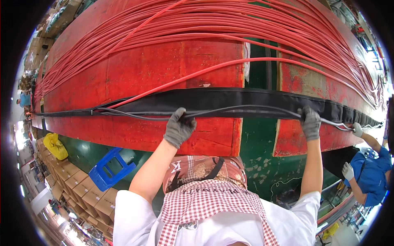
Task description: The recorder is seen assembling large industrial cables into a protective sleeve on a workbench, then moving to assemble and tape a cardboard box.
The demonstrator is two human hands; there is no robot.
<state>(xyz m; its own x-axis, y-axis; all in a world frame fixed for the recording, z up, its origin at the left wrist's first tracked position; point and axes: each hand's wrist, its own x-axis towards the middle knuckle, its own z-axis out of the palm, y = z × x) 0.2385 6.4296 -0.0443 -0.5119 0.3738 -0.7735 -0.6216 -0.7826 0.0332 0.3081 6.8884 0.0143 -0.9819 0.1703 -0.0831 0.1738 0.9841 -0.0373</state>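
A long black fabric sleeve (254, 96) lies flat across the red boards, left to right in front of me. Grey cables (246, 107) run along its near side, bowing up slightly between my hands. My left hand (180, 128), in a grey glove, is closed round the cables at the sleeve's near edge. Further right, my right hand (310, 123), also gloved, grips them with the fingers curled over. One red hose (184, 78) curves down to the sleeve's left part, where it meets the cables near a narrow gathered section.
Many red hoses (197, 30) lie bundled across the red boards (164, 61). A gap shows green floor (258, 135). A blue plastic stool (111, 168), cardboard boxes (78, 180) and a yellow bag (55, 146) stand at left. At right, a co-worker in blue (371, 174) touches the cables with one gloved hand.
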